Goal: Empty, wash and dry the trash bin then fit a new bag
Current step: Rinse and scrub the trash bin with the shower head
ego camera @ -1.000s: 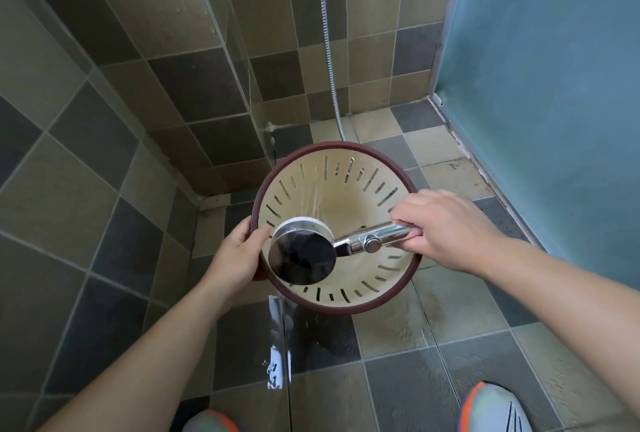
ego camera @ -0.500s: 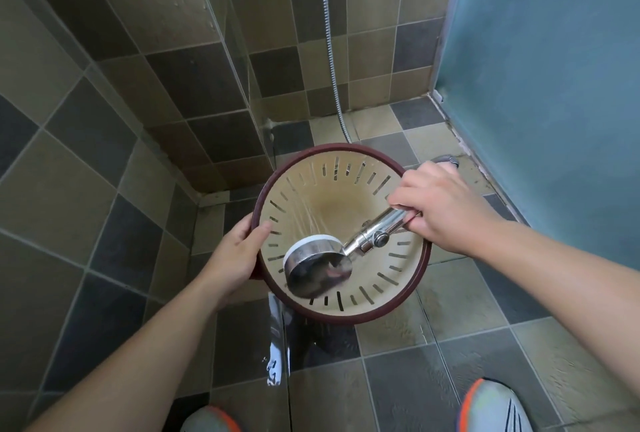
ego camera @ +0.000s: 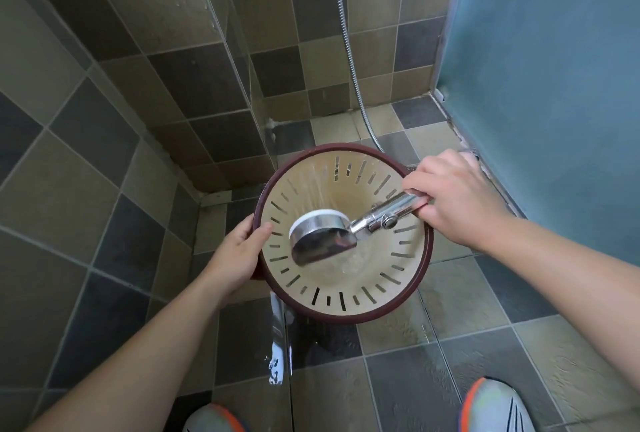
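Head cam view, looking straight down into the shower corner. My left hand (ego camera: 239,255) has its fingers (ego camera: 258,230) curled over the left rim of the trash bin (ego camera: 346,293), thumb inside, holding it up off the floor (ego camera: 485,345). My right hand (ego camera: 453,197) is wrapped tight round the chrome handle of the shower head (ego camera: 322,239), which hangs over the bin's mouth with spray hitting the far inner wall.

What could go wrong, as far as I can judge:
- The bin is hanging from one hand on a wet rim. If water pools in the bottom it gets heavier and could slip out of that grip.
- The wall is slotted all the way round, so water will shoot out through the gaps. My shoes sit just below and will probably get soaked.
- The spray only reaches one side right now. If I don't turn the bin, the near wall stays dirty.
- The hose (ego camera: 349,61) runs behind the bin to my right hand; swing too far and it could snag on the rim.
- The floor tiles already look wet, so footing is slippery.

Count: one bin, one shower head, one hose, two hands, two shoes (ego camera: 495,407) at the bottom edge. No bag and no cloth anywhere in view, so drying and bagging are clearly not started.
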